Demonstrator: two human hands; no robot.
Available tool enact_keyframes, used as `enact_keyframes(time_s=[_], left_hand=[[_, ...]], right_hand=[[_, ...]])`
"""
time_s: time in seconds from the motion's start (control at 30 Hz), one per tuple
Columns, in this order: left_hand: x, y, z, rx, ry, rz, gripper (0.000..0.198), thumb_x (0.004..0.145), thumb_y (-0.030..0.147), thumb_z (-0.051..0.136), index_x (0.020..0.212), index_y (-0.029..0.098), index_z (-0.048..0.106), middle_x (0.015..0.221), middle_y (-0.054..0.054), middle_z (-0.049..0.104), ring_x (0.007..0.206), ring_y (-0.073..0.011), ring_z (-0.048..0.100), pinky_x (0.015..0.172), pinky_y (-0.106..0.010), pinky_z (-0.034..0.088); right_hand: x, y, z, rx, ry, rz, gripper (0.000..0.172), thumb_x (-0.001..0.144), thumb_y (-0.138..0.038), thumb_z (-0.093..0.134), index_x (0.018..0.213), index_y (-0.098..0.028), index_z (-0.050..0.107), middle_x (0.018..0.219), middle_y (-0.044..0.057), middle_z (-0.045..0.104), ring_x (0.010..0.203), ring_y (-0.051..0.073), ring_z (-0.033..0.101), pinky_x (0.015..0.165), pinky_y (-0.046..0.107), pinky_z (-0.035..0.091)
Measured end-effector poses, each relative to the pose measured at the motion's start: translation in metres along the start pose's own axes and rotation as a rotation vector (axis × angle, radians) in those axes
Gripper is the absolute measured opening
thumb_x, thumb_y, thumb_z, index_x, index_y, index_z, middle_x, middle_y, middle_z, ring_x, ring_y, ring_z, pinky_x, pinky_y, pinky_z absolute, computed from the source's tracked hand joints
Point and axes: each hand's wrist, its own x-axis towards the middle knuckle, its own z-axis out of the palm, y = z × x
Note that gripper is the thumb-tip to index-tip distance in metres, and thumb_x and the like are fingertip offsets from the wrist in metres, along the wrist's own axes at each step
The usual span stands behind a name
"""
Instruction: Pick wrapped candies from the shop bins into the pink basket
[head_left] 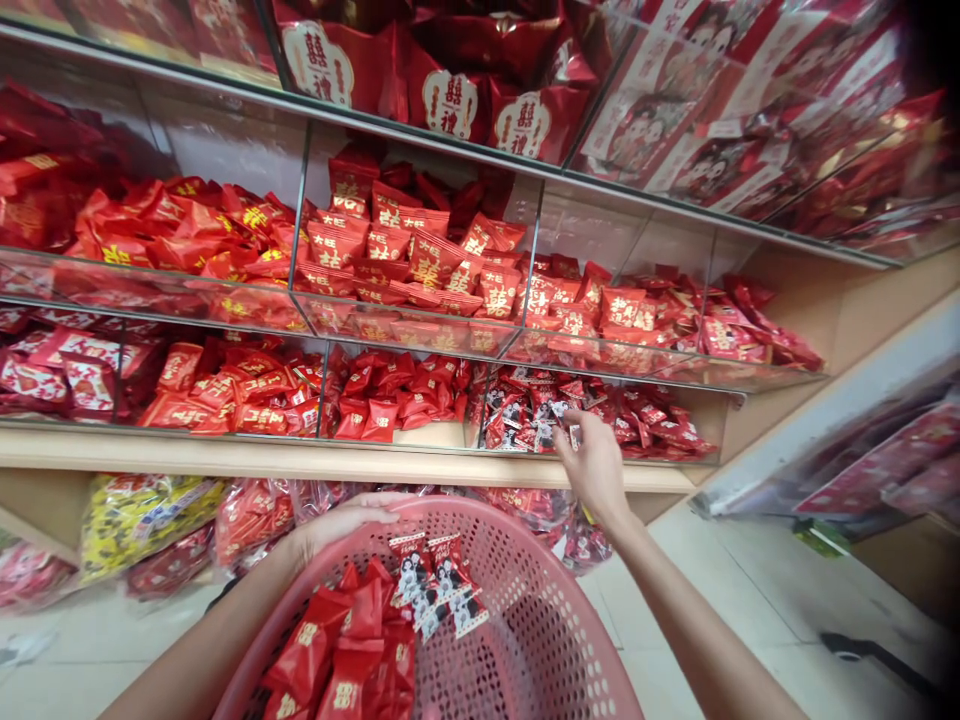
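Note:
My left hand [341, 525] rests over the far left rim of a pink perforated plastic basket [555, 570], gripping it; some of its fingers are hidden behind the rim. Inside lie several shiny red candy packets [352, 645] with gold characters, and beside them a few red, black and white packets [439, 585] printed with figures. Over on the lowest shelf, my right hand [592, 460] reaches into a compartment of matching figure-printed packets [517, 415]. Its thumb and forefinger look apart, close to the packets, with nothing clearly held.
Clear dividers split the shelves into compartments of red packets [225, 385]. A clear front strip [405, 325] edges the shelf above my right hand. Bagged goods, one yellow [146, 525], sit below the wooden ledge [247, 450]. Larger red bags [450, 100] stand higher up.

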Motion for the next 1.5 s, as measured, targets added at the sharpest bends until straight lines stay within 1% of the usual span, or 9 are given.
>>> enact_keyframes(time_s=[0.1,0.2,0.37,0.6,0.83,0.97,1.13,1.3,1.5], left_hand=[[-0.001,0.000,0.000,-0.006,-0.019,0.004,0.044,0.068,0.022,0.065,0.112,0.023,0.061,0.109,-0.001,0.065,0.106,-0.0300,0.054,0.097,-0.039,0.036],[0.000,-0.002,0.000,-0.010,-0.032,0.003,0.045,0.070,0.022,0.063,0.115,0.023,0.060,0.108,-0.001,0.065,0.104,-0.0306,0.055,0.095,-0.041,0.037],[0.001,-0.002,0.000,0.049,-0.009,0.029,0.044,0.068,0.023,0.065,0.112,0.021,0.062,0.106,-0.001,0.066,0.105,-0.0299,0.055,0.098,-0.039,0.035],[-0.003,-0.003,0.000,-0.004,0.022,0.016,0.049,0.069,0.018,0.065,0.118,0.019,0.057,0.121,-0.008,0.057,0.114,-0.0267,0.051,0.096,-0.036,0.039],[-0.001,-0.003,0.000,-0.026,-0.011,0.020,0.049,0.071,0.015,0.062,0.120,0.014,0.055,0.119,-0.010,0.059,0.111,-0.0248,0.053,0.099,-0.034,0.037],[-0.001,-0.002,-0.001,0.018,-0.009,0.026,0.047,0.073,0.015,0.061,0.120,0.015,0.055,0.118,-0.008,0.060,0.109,-0.0232,0.055,0.097,-0.032,0.038],[-0.001,0.001,0.002,0.026,-0.058,0.033,0.044,0.075,0.016,0.058,0.119,0.014,0.055,0.113,-0.008,0.063,0.104,-0.0231,0.058,0.096,-0.033,0.039],[-0.001,0.003,0.004,0.072,-0.065,0.046,0.042,0.076,0.015,0.057,0.118,0.014,0.056,0.110,-0.008,0.064,0.104,-0.0225,0.058,0.096,-0.032,0.039],[-0.001,-0.002,0.002,0.005,-0.038,0.023,0.044,0.075,0.016,0.060,0.119,0.014,0.056,0.110,-0.008,0.064,0.103,-0.0236,0.059,0.095,-0.033,0.040]], right_hand=[[0.009,0.030,-0.003,-0.155,0.025,0.043,0.032,0.080,-0.044,0.048,0.095,-0.016,0.053,0.091,0.011,0.057,0.087,0.026,0.049,0.077,0.038,0.038],[0.009,0.043,0.000,-0.233,-0.026,0.054,0.035,0.081,-0.048,0.045,0.093,-0.016,0.053,0.090,0.012,0.055,0.088,0.026,0.048,0.075,0.037,0.038],[0.010,0.040,0.004,-0.228,-0.055,0.118,0.031,0.081,-0.045,0.044,0.090,-0.018,0.056,0.091,0.010,0.056,0.080,0.023,0.053,0.066,0.032,0.038],[0.006,0.044,-0.003,-0.191,-0.043,0.092,0.018,0.079,-0.033,0.046,0.083,-0.019,0.057,0.083,0.005,0.061,0.069,0.018,0.055,0.060,0.028,0.036],[0.007,0.041,-0.020,-0.196,0.128,0.138,0.022,0.079,-0.034,0.042,0.077,-0.018,0.058,0.077,0.009,0.065,0.068,0.022,0.057,0.063,0.032,0.039],[0.009,0.038,-0.035,0.036,0.191,0.260,0.024,0.077,-0.040,0.049,0.076,-0.017,0.056,0.070,0.007,0.063,0.060,0.020,0.059,0.060,0.033,0.045],[0.008,0.040,-0.038,0.562,0.219,0.468,0.031,0.069,-0.046,0.061,0.077,-0.017,0.054,0.068,0.000,0.056,0.055,0.014,0.054,0.047,0.031,0.052],[0.005,0.037,-0.019,0.998,0.198,0.549,0.031,0.063,-0.041,0.070,0.073,-0.017,0.053,0.068,-0.006,0.047,0.061,0.007,0.047,0.060,0.034,0.058],[-0.003,0.013,-0.008,1.211,0.265,0.591,0.027,0.064,-0.036,0.071,0.072,-0.018,0.052,0.061,-0.010,0.042,0.052,0.003,0.039,0.072,0.035,0.057]])
